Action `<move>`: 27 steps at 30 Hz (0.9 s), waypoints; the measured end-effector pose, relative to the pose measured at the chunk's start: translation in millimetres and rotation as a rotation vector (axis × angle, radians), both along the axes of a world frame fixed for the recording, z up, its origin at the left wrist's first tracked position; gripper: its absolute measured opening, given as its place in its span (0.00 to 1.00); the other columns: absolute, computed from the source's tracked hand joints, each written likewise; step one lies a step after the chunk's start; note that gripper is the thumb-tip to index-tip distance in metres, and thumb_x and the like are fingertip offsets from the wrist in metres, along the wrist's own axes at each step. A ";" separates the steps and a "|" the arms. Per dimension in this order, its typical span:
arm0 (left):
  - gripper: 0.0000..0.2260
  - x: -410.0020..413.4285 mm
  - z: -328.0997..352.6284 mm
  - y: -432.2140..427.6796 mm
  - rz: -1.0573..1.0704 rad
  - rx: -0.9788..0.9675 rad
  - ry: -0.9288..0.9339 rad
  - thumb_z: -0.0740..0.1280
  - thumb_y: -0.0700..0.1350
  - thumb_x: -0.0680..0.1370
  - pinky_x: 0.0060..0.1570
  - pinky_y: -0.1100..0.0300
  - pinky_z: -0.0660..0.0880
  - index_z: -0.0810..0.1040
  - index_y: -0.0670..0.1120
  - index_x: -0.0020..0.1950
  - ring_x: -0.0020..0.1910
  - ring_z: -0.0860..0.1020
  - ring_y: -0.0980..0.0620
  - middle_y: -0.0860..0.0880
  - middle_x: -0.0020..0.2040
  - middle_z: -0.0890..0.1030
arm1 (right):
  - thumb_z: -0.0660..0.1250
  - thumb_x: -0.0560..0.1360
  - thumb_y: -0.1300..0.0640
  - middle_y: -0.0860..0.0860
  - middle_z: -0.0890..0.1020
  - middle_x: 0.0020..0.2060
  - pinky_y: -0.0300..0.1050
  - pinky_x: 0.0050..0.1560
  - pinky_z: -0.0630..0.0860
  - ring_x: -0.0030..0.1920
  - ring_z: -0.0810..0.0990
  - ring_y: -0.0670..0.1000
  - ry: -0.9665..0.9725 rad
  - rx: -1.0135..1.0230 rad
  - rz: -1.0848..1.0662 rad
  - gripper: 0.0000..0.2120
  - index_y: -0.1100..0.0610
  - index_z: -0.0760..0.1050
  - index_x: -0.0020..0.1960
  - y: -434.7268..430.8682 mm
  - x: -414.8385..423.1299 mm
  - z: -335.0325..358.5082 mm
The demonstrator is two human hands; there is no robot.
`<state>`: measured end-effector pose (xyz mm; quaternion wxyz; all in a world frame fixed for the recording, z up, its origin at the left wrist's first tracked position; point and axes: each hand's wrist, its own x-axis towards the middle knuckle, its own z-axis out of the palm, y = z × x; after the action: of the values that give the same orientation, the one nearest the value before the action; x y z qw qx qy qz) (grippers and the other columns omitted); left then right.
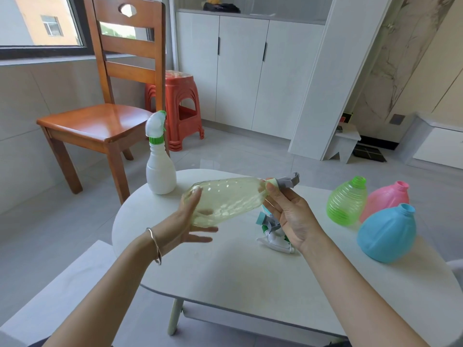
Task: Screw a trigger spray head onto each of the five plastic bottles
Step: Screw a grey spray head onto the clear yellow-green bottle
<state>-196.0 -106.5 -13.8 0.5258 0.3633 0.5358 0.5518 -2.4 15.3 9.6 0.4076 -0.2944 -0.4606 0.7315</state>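
Gripping one yellow bottle (pixel 225 201), three uncapped bottles (pixel 347 201) (pixel 388 196) (pixel 387 234), perhaps three loose heads (pixel 271 231)

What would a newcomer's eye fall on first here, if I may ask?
The clear yellowish bottle, held sideways over the table: left hand at its base, right hand gripping the grey spray head at its neck. A green bottle, pink bottle and blue bottle sit headless at right.

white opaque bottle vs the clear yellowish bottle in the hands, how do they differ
The white opaque plastic bottle stands upright on the table; the clear yellowish plastic bottle is held sideways, left hand at its base. The first wears a white and green spray head; the second a grey spray head, pinched by the right hand. Both carry heads.
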 end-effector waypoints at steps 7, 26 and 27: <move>0.43 -4.6 -3.0 -2.3 0.013 0.220 0.145 0.80 0.49 0.59 0.51 0.59 0.78 0.63 0.57 0.70 0.61 0.78 0.52 0.54 0.69 0.70 | 0.74 0.59 0.52 0.49 0.83 0.50 0.34 0.50 0.79 0.52 0.80 0.47 0.032 -0.112 -0.049 0.17 0.55 0.80 0.47 2.1 1.8 1.0; 0.37 3.9 0.7 -4.0 0.176 0.282 0.202 0.79 0.51 0.57 0.57 0.56 0.77 0.71 0.58 0.64 0.59 0.79 0.53 0.55 0.66 0.74 | 0.74 0.65 0.53 0.53 0.82 0.51 0.41 0.53 0.77 0.53 0.81 0.49 -0.013 -0.182 -0.138 0.13 0.55 0.78 0.48 2.1 -1.3 -1.8; 0.36 3.6 -0.6 -3.7 0.175 0.259 0.182 0.79 0.53 0.58 0.56 0.54 0.78 0.72 0.58 0.64 0.57 0.80 0.52 0.54 0.65 0.74 | 0.74 0.64 0.52 0.54 0.82 0.52 0.42 0.55 0.77 0.55 0.80 0.51 -0.028 -0.154 -0.140 0.15 0.55 0.78 0.48 1.3 -1.5 -1.2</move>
<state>-192.4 -110.3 -14.4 0.3740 0.4282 0.5353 0.6246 -3.9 16.6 8.4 0.4275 -0.3665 -0.3868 0.7303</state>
